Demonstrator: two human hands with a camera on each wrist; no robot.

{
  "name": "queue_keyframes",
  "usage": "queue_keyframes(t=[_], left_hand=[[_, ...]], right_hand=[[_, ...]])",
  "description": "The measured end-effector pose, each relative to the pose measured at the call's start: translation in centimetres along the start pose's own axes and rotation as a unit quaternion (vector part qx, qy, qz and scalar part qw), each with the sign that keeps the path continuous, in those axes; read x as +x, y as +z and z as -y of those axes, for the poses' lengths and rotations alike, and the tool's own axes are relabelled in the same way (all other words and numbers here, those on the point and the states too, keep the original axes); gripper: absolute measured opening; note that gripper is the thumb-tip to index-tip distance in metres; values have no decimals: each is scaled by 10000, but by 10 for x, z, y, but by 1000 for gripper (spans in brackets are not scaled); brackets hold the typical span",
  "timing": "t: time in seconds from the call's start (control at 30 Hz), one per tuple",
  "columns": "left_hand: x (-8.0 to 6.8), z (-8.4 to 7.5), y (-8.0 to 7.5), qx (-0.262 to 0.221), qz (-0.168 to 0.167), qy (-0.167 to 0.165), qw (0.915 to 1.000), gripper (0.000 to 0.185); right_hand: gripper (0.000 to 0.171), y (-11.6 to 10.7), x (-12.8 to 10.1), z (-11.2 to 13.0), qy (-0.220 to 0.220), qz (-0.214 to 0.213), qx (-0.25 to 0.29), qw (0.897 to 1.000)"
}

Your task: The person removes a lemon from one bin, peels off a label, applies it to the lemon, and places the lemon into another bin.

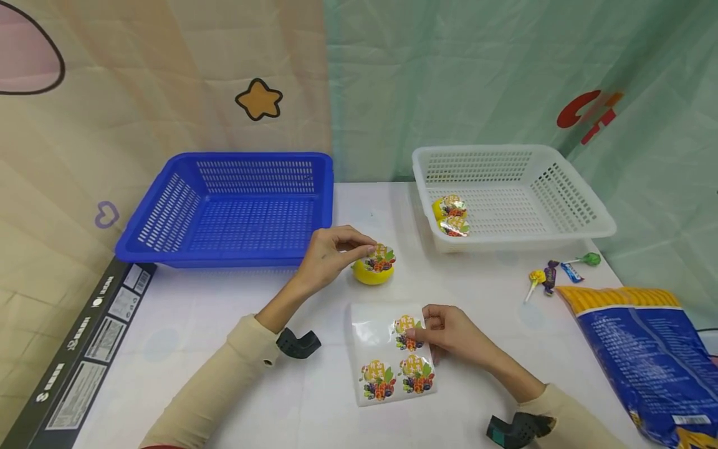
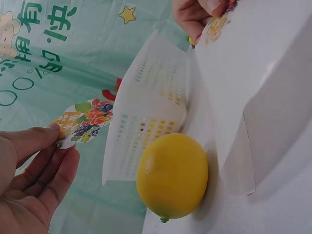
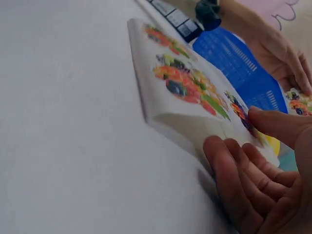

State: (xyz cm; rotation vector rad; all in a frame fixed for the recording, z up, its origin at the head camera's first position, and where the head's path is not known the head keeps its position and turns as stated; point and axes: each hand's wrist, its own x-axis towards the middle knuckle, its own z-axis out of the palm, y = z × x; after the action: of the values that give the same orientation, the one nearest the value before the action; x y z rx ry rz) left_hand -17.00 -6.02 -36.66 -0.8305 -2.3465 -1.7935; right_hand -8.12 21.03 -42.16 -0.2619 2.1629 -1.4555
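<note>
My left hand (image 1: pixel 332 254) pinches a round fruit-print sticker (image 2: pixel 87 122) by its edge, between thumb and fingers. In the left wrist view the sticker is held apart from a yellow lemon (image 2: pixel 172 176), which rests on the table; in the head view it overlaps the lemon's top. My right hand (image 1: pixel 457 333) grips the right edge of a white sticker sheet (image 1: pixel 373 333), thumb on top and fingers beneath. Three printed stickers (image 1: pixel 417 374) show on the sheet, and its upper left part is bare. The right wrist view shows that edge lifted off the table.
A blue basket (image 1: pixel 224 259) stands at the back left. In the white basket (image 1: pixel 521 240), back right, lie two stickered lemons (image 1: pixel 450 209). Several candies (image 1: pixel 550 277) lie near a blue and yellow bag (image 1: pixel 650 355) at the right. A black box (image 1: pixel 84 355) lines the left edge.
</note>
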Motion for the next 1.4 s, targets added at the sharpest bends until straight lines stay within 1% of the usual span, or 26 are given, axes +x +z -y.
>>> queue_keyframes(t=[0.03,0.07,0.1,0.13,0.2,0.27,0.3,0.33,0.4,0.47,0.57,0.67,0.73,0.87,0.93,1.0,1.07,1.13,1.3,1.37,1.4], left_hand=[[0,0,0,-11,5,-2,10000,8],[0,0,0,-20,11,-8,10000,8],[0,0,0,-28,11,-10,10000,8],[0,0,0,-35,12,-7,10000,8],[0,-1,0,-40,2,-5,10000,8],[-1,-1,0,-22,-19,-9,10000,8],[-1,-1,1,-13,-26,-16,10000,8],[-1,-1,1,-5,-29,-19,10000,8],[-1,-1,2,12,-24,-3,10000,8],[-1,0,2,19,-6,30,10000,8],[-2,0,3,40,3,80,10000,8],[-3,0,4,70,-6,91,9999,8],[-3,0,3,79,-16,83,9999,8],[-3,0,4,120,-45,63,9999,8],[-3,0,4,143,-66,44,9999,9],[-3,0,4,148,-73,20,9999,9],[-4,-1,4,135,-84,-12,9999,10],[-4,-1,4,100,-97,-35,9999,10],[-4,-2,5,106,-128,-63,9998,9],[-4,-2,5,144,-131,-77,9998,9],[-4,-1,5,152,-134,-88,9998,9]], right_hand=[[40,-1,-1,2,6,-181,-493,9986],[40,-3,-3,4,10,-398,-993,9943],[41,-6,-4,6,18,-628,-1424,9878],[40,-11,-4,8,2,-829,-1750,9811],[36,-23,-3,9,-123,-1205,-2119,9698],[29,-37,2,7,-316,-1571,-2101,9645],[25,-45,5,4,-441,-1695,-1953,9650],[23,-52,8,1,-582,-1772,-1714,9674],[27,-64,17,-5,-813,-1820,-1158,9731],[37,-73,26,-11,-1033,-1743,-665,9770],[51,-75,39,-13,-1220,-1399,-43,9826],[61,-68,53,-6,-1311,-930,286,9866],[68,-60,65,2,-1317,-578,350,9890],[80,-42,87,17,-1384,-2,22,9904],[84,-34,97,24,-1473,232,-145,9887],[87,-27,105,28,-1574,361,-283,9865],[89,-21,111,32,-1642,410,-411,9847],[87,-16,116,34,-1731,449,-519,9825],[67,-9,118,36,-1770,417,-911,9791],[63,-8,116,38,-1788,312,-1059,9777],[64,-8,115,39,-1819,247,-1127,9765]])
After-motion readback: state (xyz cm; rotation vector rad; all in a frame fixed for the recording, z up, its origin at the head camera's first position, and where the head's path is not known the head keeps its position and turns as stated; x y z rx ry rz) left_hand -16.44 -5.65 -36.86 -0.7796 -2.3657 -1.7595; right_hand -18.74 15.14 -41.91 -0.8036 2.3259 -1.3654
